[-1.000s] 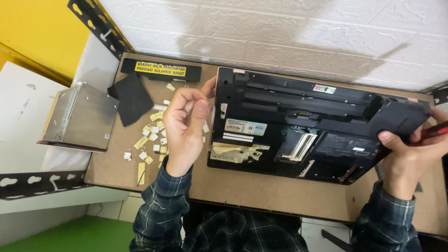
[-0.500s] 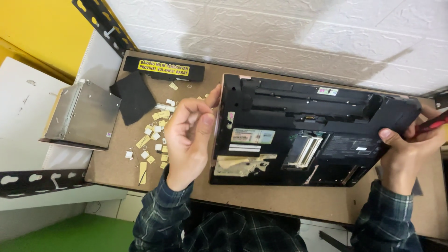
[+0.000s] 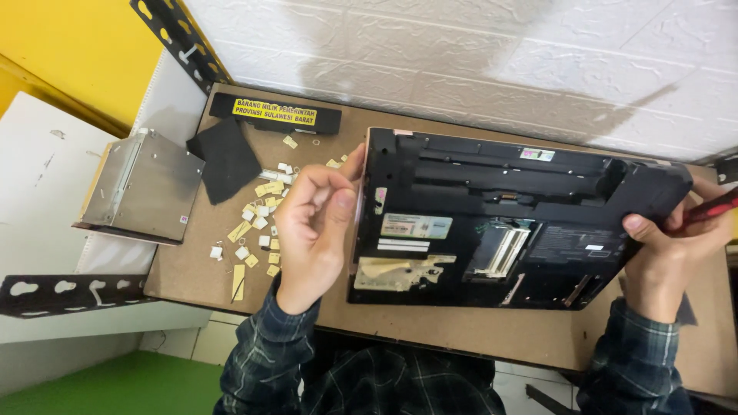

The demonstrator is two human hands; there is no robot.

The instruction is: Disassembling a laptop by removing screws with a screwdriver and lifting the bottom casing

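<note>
The left hand (image 3: 314,230) curls loosely against the left edge of the upturned black plastic laptop base (image 3: 507,219), fingers bent, apparently gripping nothing. The right hand (image 3: 669,250) clasps the base's right corner and pinches a red-handled tool (image 3: 711,207), probably a screwdriver. The base lies mid-board on the brown fibreboard worktop (image 3: 461,330). Left of it, small cream scraps (image 3: 257,223) crowd the surface; a silver metal drive box (image 3: 142,184) overhangs the worktop's left edge.
</note>
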